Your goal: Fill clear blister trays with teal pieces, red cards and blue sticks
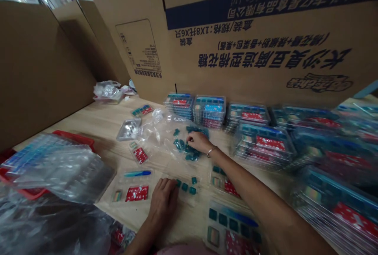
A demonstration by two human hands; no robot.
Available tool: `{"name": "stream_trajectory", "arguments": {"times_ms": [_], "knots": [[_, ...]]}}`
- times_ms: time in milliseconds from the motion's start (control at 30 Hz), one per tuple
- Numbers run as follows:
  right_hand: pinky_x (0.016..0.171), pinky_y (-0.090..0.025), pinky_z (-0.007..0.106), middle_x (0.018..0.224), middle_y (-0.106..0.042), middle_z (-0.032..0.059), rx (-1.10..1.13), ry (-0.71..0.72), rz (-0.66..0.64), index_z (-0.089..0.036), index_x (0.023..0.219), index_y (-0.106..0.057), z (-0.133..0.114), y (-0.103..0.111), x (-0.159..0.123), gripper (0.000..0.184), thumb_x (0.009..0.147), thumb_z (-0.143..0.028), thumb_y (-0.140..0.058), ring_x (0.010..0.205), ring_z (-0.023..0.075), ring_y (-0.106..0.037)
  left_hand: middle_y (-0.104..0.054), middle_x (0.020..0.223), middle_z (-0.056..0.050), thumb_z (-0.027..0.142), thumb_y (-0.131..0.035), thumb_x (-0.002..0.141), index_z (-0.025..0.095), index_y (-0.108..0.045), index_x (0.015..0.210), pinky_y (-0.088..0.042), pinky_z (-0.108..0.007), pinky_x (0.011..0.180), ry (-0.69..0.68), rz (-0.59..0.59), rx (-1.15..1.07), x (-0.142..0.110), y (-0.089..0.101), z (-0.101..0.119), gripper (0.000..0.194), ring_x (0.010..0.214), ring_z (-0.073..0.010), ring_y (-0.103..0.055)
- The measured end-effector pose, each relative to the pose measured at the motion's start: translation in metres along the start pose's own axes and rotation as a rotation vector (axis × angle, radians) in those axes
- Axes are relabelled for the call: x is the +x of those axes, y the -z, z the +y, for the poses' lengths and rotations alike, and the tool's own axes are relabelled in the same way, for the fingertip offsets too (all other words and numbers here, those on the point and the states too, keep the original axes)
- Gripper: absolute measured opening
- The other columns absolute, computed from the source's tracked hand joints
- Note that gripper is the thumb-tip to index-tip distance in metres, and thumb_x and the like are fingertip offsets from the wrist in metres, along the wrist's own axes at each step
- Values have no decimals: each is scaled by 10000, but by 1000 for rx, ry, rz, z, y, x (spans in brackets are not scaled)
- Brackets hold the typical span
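1. The right hand (pixel 199 141) is planted on a heap of small teal pieces (pixel 184 148), which is spread over a clear plastic bag (pixel 159 133). The fingertips are pressed down among them, but whether a piece is actually pinched cannot be told.
2. The left hand (pixel 163 203) is held low on the wooden tabletop (pixel 97 129), just beside a short row of teal pieces (pixel 185 187). The fingers are loosely bent, and no grasped piece can be made out.
3. An open plastic tray (pixel 132 186) is laid flat near the left hand, a red card (pixel 136 193) and a blue stick (pixel 137 173) seated in it. It seems placed so that its hollows are within easy reach.
4. Stacks of filled trays (pixel 209 111) are banked against a cardboard carton (pixel 251 38) along the far edge, apparently pushed back to leave working room.
5. Room is tight on the left, where that side is crowded by a red crate (pixel 73 136) and loose plastic wrap (pixel 44 223).
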State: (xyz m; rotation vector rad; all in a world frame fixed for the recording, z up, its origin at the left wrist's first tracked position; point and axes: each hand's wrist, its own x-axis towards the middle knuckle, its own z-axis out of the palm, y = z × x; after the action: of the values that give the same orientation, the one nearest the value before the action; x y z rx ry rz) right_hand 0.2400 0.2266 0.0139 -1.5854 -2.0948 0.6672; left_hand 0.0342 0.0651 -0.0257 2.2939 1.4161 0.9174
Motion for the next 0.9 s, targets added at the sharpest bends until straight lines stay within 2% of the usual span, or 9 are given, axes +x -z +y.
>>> {"name": "stream_trajectory", "arguments": {"times_ms": [100,200,300,367,433,533,667,767,900], "knots": [[651,-453,236,802,-669,47,148,13,8,-123,852,-642,3,12,-18,150,787,-160,-512,711,133,-600,-632,761,-45,252,-534,826,206,-625,870,-452,-306,663,71,86,-169,0,3,3,111,730,-186,-573],[582,-443,220,749,-642,21,423,23,-35,-122,913,-613,-4,16,-43,204,804,-252,-500,613,103,-564,-655,892,-60,322,-577,803,212,-644,952,-461,-297,691,271,136,-460,12,9,15,198,801,-188,-595],[558,-418,215,667,-600,-15,854,14,-160,-139,841,-618,-20,10,-66,212,724,-315,-599,554,85,-513,-653,1028,-76,401,-607,773,204,-635,1042,-460,-270,695,531,88,-835,36,15,29,335,872,-188,-609],[565,-410,216,642,-584,-29,969,0,-204,-149,788,-623,-32,2,-76,208,678,-324,-649,554,81,-497,-665,891,-61,416,-666,707,175,-659,938,-440,-237,640,634,54,-1027,49,18,35,334,790,-164,-606],[575,-409,219,640,-583,-33,959,3,-196,-154,762,-623,-40,-6,-81,183,672,-308,-661,568,85,-500,-624,703,-19,386,-739,621,157,-650,788,-403,-205,578,702,24,-1145,56,21,38,297,654,-119,-565],[593,-423,226,667,-603,-24,892,41,-166,-157,756,-619,-46,-16,-87,117,700,-259,-632,605,100,-529,-565,603,18,348,-785,561,152,-609,686,-363,-188,536,748,-10,-1229,52,25,38,291,554,-76,-495],[621,-450,239,772,-639,13,733,95,-51,-169,842,-634,-53,-16,-96,119,771,-217,-551,685,124,-573,-544,576,32,318,-795,553,153,-604,655,-351,-191,535,696,51,-1217,43,27,38,273,535,-66,-453],[696,-469,258,911,-637,37,611,235,6,-181,914,-639,-62,-8,-105,169,761,-191,-569,770,133,-584,-564,593,24,327,-789,566,153,-611,659,-369,-201,561,687,45,-1228,43,27,38,266,554,-76,-474],[678,-466,240,757,-626,0,514,236,-44,-176,810,-638,-65,-3,-104,122,717,-112,-589,715,125,-581,-614,652,-22,423,-687,674,155,-643,721,-406,-244,588,668,4,-1074,41,31,32,276,603,-127,-540]]}}
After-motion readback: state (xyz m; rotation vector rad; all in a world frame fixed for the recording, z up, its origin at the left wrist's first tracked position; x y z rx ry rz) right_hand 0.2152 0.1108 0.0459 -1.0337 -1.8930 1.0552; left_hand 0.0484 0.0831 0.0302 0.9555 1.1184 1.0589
